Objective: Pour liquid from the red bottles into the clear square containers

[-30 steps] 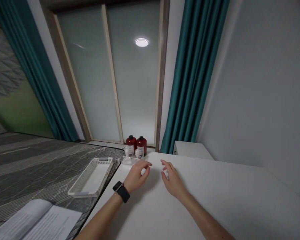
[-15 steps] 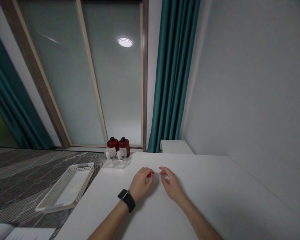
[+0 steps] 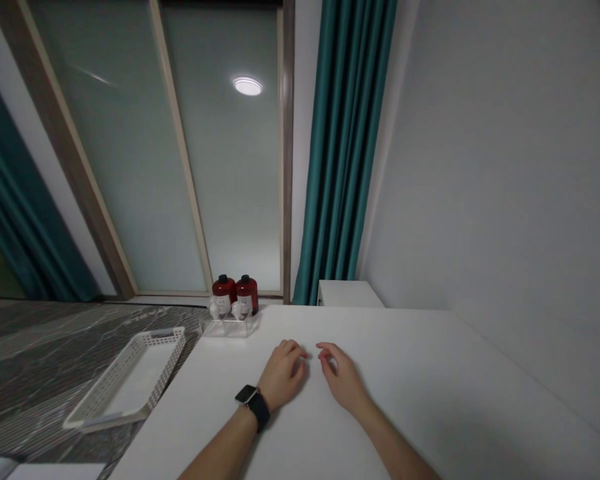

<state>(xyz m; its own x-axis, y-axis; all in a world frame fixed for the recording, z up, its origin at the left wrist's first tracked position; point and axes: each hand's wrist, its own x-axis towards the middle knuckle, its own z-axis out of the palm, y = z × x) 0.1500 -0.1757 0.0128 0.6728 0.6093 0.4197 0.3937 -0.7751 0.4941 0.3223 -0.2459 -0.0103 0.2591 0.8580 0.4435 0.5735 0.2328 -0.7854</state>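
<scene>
You have a white table (image 3: 430,400) in front of you, running from the near edge to the far wall. Your left hand (image 3: 281,377) and right hand (image 3: 344,379) lie on it near the middle, close together, fingers curled. At its far left corner sits a clear tray (image 3: 229,326) carrying two dark red bottles (image 3: 235,293). The right half shows only bare white surface.

Dim, sharp view; ceiling lamp (image 3: 247,85) glares in glass; edges bend.
</scene>
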